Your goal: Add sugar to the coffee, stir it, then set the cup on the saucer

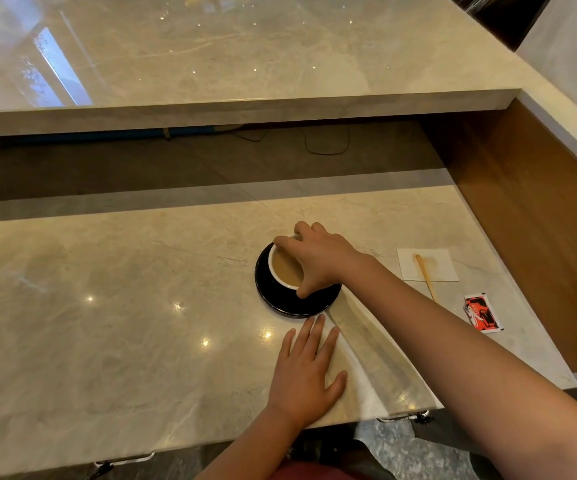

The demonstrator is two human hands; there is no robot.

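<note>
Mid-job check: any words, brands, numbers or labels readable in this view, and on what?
Nothing can be read for certain.
Sugar packet: red, black and white print, too blurred to read.
Napkin under the stir stick: blank.
Cup and saucer: no markings visible.

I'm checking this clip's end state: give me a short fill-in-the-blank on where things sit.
1. The cup of coffee stands on the black ____.
2. The right hand grips the cup by its ____.
3. The left hand lies ____ on the counter, fingers spread.
4. The wooden stirrer rests partly on a white ____.

Missing words: saucer; rim; flat; napkin
</note>
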